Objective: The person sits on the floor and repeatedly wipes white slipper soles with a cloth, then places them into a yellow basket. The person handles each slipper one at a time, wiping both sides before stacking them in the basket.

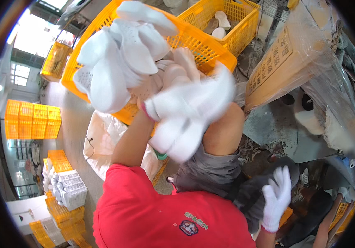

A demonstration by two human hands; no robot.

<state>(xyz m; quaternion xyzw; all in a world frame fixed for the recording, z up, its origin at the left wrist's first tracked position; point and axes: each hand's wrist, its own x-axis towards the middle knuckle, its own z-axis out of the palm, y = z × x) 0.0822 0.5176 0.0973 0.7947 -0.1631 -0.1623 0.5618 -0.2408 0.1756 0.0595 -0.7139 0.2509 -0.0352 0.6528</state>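
Note:
My left hand (157, 106), in a white knitted glove, is closed on a few white foam shoe soles (182, 141). They are blurred by motion, and their edges merge with the glove. The held soles are over my bare knee (225, 129), beside a yellow plastic crate (215, 53). Inside that crate, white soles (110, 84) are heaped, some with small holes, next to beige-looking ones (174, 74). At the lower right my gloved right hand (277, 199) is raised, fingers apart, with nothing in it.
Behind stands another yellow crate (243, 31) with a few soles. A plastic-wrapped carton (272, 62) is at the right. A white sack (103, 134) lies below the near crate. Stacked yellow crates (32, 120) stand at the left. Another person's arm (323, 231) shows at the lower right.

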